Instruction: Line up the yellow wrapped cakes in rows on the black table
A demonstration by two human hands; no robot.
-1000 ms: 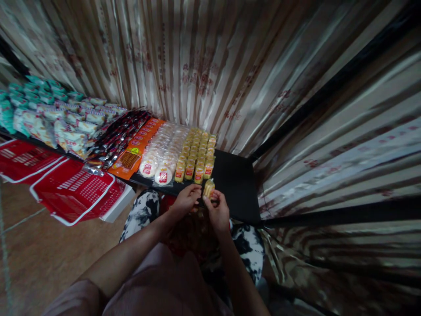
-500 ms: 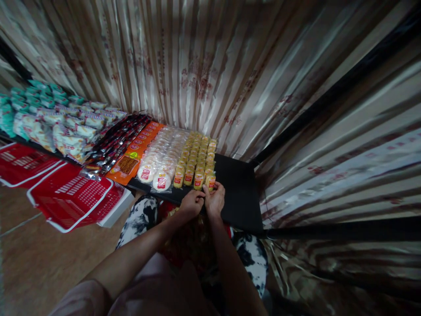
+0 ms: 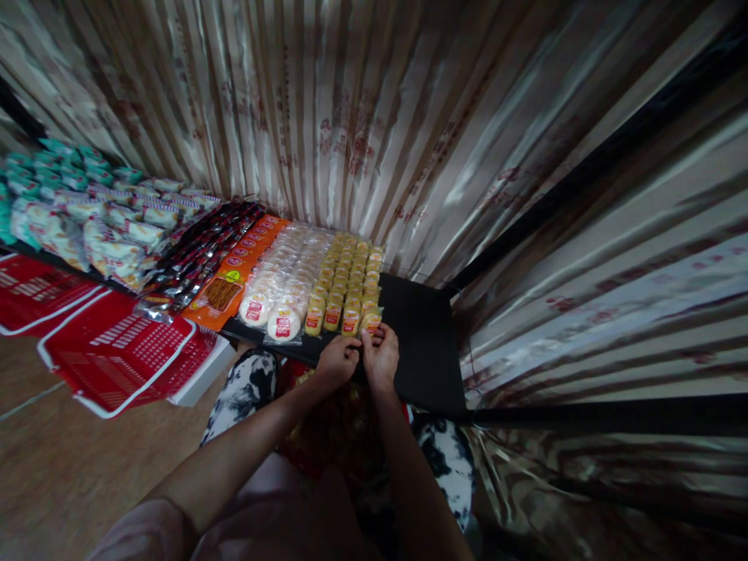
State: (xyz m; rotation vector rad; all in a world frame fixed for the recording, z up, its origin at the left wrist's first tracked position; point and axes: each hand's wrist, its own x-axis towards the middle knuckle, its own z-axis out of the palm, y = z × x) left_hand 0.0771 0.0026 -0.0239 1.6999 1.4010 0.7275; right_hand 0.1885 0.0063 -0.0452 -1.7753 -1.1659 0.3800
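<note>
My right hand (image 3: pixel 381 357) has its thumb and fingers closed around the near end of a small yellow wrapped cake (image 3: pixel 371 322) with a red-and-white label. That cake is the front one of the rightmost row. Close beside it, my left hand (image 3: pixel 339 361) is closed with its fingers curled, just in front of the neighbouring front cake (image 3: pixel 351 321). Whatever its fingertips may pinch is hidden. Several rows of the same yellow cakes stand on the black shelf (image 3: pixel 424 343), leaning one behind another.
Left of the cakes lie round white wrapped crackers (image 3: pixel 284 322), an orange packet (image 3: pixel 219 300), dark shiny packets (image 3: pixel 202 253), white packets (image 3: pixel 111 249) and green packets (image 3: pixel 64 167). Red baskets (image 3: pixel 117 354) stand on the floor. A patterned curtain (image 3: pixel 344 117) hangs behind; a black bar (image 3: pixel 584 179) slants at right.
The cake under my right hand has tipped or moved slightly down toward me. My left hand has shifted slightly left. The whole view has moved a little.
</note>
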